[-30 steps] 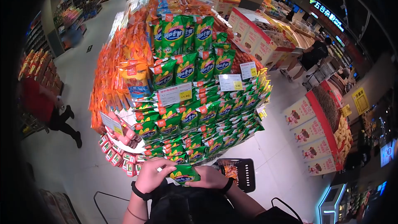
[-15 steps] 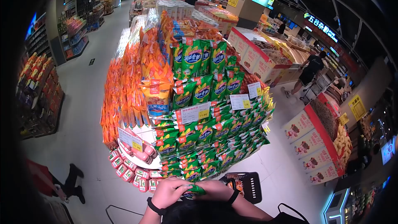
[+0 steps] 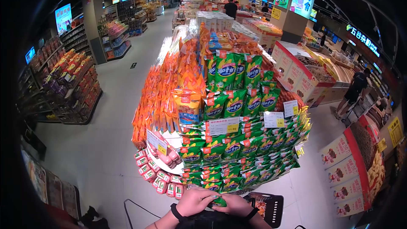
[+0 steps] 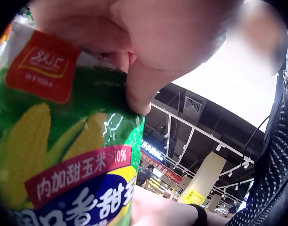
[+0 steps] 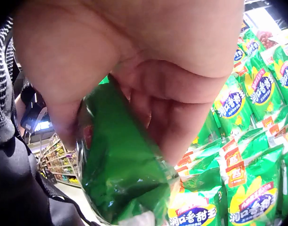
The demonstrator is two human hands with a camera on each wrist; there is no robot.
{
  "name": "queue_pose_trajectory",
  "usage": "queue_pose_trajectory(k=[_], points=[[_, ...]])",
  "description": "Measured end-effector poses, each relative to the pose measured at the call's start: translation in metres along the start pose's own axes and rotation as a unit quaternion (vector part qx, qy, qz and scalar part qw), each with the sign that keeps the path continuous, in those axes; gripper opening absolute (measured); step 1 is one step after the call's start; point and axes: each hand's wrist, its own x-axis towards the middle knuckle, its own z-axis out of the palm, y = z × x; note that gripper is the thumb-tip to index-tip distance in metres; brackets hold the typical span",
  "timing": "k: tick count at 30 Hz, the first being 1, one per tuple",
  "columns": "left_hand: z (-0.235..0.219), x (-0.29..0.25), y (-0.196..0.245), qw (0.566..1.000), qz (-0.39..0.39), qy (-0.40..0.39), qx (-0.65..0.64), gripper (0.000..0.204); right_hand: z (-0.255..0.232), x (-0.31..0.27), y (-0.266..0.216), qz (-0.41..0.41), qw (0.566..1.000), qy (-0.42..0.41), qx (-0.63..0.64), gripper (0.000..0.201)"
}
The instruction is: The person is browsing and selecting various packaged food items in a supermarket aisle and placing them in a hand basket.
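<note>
Both hands hold one green plastic snack bag (image 3: 219, 202) low in the head view, in front of the chest. Corn cobs, a red corner label and a blue oval with white lettering are printed on its front in the left wrist view. My left hand (image 3: 196, 202) pinches the bag's top edge, its thumb pressing on the printed side. My right hand (image 3: 236, 205) grips the other end, thumb and fingers on opposite faces of the bag (image 5: 120, 155). A stacked display of matching green bags (image 3: 231, 148) stands just beyond the hands.
Orange bags (image 3: 165, 93) and pink-wrapped packs (image 3: 159, 178) share the display, with price cards (image 3: 224, 126) in front. A black shopping basket (image 3: 275, 210) sits at the lower right. Shelves (image 3: 76, 80) line the left. Red-and-white bins (image 3: 343, 178) and a person (image 3: 357, 89) are on the right.
The head view has tilted up and swung left, so the display and hands sit lower and farther right. Both hands keep hold of the bag. A passer-by at left has moved almost out of view.
</note>
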Motion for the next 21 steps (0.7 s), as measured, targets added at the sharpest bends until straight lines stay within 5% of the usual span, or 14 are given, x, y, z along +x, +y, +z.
queue_pose_trajectory(k=[8, 11, 21], points=[[0.031, 0.001, 0.020, 0.996, -0.076, 0.013, 0.039, 0.021, 0.006, -0.008, 0.044, -0.026, 0.998, -0.035, 0.038, 0.057], [0.027, -0.005, 0.019, 0.996, -0.086, 0.007, 0.031, 0.023, 0.011, -0.009, 0.058, -0.070, 0.993, 0.015, 0.092, 0.056], [0.018, -0.045, -0.017, 0.989, -0.098, 0.047, 0.099, 0.021, 0.010, 0.021, 0.038, -0.046, 0.995, -0.042, 0.080, 0.063]])
